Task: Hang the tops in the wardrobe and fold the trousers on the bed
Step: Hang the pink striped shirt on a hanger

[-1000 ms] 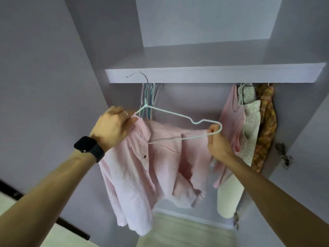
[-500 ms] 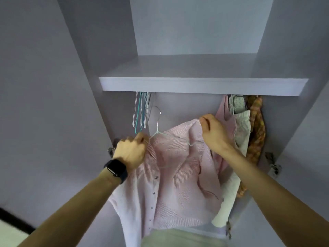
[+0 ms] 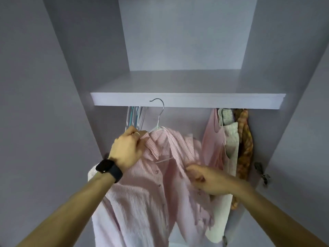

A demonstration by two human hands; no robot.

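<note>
The shirt (image 3: 153, 189) hangs lengthwise on a hanger (image 3: 158, 127) inside the wardrobe (image 3: 85, 56). Its collar is up, its tail is down out of view, and its buttoned front faces the camera. The hanger's hook stands upright with its open end to the left, showing in front of the front edge of the shelf (image 3: 213, 101); the rail is hidden behind that edge. The hanger's lower bar shows through the open neck, running left to right with a slight rise to the right. The left hand (image 3: 127, 150), with a watch (image 3: 108, 168) at the wrist and a ring (image 3: 137, 133) on one finger, has its fingers curled tight on the shirt's left shoulder, just beside the collar. The right hand (image 3: 208, 180) is lower, at chest height, with thumb and fingers closed on the cloth of the shirt's right front; blur hides the exact pinch. Spare hangers (image 3: 133, 118) hang just behind the left hand. To the right, under the shelf, hang a pink top (image 3: 212, 139), a cream garment (image 3: 230, 138) and an orange garment (image 3: 245, 139), side by side.
</note>
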